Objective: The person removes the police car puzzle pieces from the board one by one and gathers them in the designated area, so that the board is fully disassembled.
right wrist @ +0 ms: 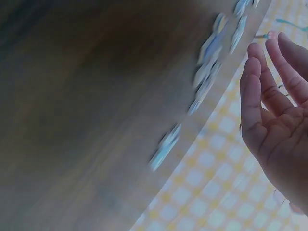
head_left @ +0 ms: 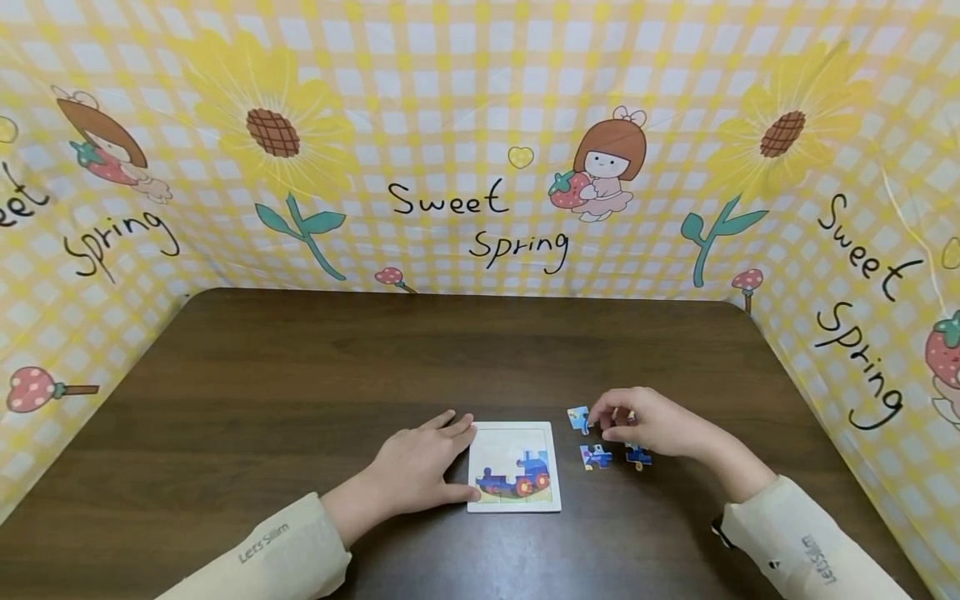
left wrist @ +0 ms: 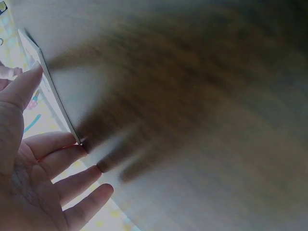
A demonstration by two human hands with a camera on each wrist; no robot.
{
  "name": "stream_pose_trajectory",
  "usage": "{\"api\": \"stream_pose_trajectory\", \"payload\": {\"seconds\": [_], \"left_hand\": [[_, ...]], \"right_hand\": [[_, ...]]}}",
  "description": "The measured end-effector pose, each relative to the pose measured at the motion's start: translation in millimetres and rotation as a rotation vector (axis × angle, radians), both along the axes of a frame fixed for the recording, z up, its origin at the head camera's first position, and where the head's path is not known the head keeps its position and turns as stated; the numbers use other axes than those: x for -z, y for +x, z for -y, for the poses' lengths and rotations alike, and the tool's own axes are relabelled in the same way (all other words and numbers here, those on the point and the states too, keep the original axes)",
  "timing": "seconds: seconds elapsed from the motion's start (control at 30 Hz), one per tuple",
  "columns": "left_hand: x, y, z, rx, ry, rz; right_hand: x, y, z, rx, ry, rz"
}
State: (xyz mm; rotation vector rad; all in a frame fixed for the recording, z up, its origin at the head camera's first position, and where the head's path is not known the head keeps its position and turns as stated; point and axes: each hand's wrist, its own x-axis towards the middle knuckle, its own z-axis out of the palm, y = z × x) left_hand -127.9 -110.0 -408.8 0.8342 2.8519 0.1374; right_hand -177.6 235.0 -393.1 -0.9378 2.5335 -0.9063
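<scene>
A white-framed jigsaw board [head_left: 514,507] lies on the table with part of a blue and red train picture fitted along its lower half. My left hand [head_left: 411,468] rests at the board's left edge, fingers spread, thumb at the lower left corner. Right of the board, my right hand [head_left: 651,422] is over several loose puzzle pieces [head_left: 596,457], partly hiding some. Its fingers are bent loosely with the thumb apart, and the right wrist view shows nothing between them. A light-blue piece [head_left: 577,419] lies just left of its fingertips.
The dark wooden table [head_left: 420,350] stretches back to a yellow checked cloth [head_left: 450,100] printed with flowers and words. That cloth also lines both sides. In the right wrist view, loose pieces [right wrist: 165,147] lie spread on the tabletop.
</scene>
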Motion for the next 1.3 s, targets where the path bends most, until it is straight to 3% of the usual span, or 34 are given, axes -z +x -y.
{"api": "stream_pose_trajectory", "payload": {"seconds": [0.63,1.3], "left_hand": [[2.4,-1.5,0.4,0.012,0.011,-0.007],[2.6,-1.8,0.8,0.004,0.006,0.006]], "right_hand": [[1.9,3.1,72,-0.187,0.006,0.053],[7.9,7.0,88,-0.266,0.164,0.109]]}}
